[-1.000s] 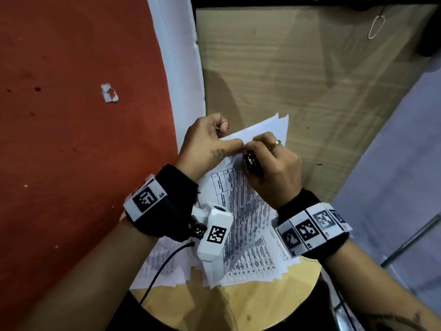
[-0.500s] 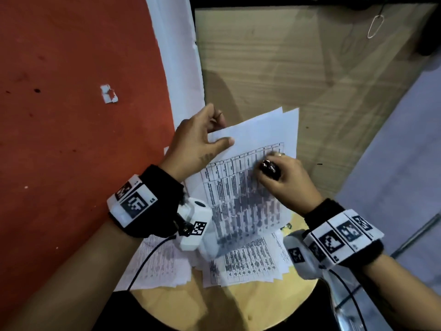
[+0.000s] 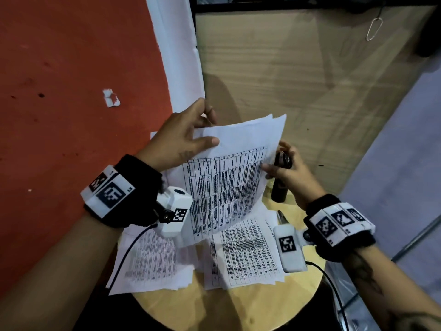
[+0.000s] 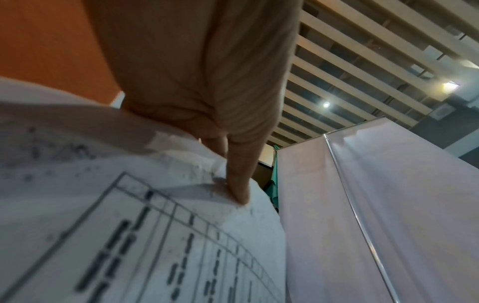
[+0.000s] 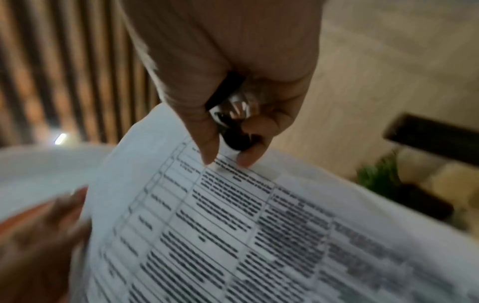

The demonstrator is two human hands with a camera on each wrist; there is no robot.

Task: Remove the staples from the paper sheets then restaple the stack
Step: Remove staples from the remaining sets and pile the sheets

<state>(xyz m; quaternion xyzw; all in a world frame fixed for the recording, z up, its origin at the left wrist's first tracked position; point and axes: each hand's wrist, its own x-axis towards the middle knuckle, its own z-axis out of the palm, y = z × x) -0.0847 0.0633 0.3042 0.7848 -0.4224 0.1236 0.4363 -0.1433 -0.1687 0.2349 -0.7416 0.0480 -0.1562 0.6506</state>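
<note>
A person lifts a printed sheet [image 3: 229,177] above a round wooden worktop [image 3: 238,304]. The left hand [image 3: 176,137] grips the sheet's top left corner, thumb laid across the front and fingers behind. From the left wrist view, that corner looks torn and pitted with small holes, which suggests a staple has come out there.

The right hand [image 3: 286,168] pinches the sheet's right edge between thumb and forefinger while its other fingers are curled round a small dark tool with a shiny metal part [image 5: 233,121]. It is probably a staple remover, though the blur leaves that uncertain.

Below the raised sheet, more printed pages [image 3: 243,256] lie fanned and loose on the worktop, some hanging over its left rim. Just right of the sheet's lower edge stands a dark cylinder [image 3: 279,189], and a slim metal object [image 3: 282,217] lies nearer the person.

Judging by the spread of pages, unstapling is well under way or nearly finished. The sheets are not yet squared into one stack, and restapling has not begun. No stapler can be clearly made out.
</note>
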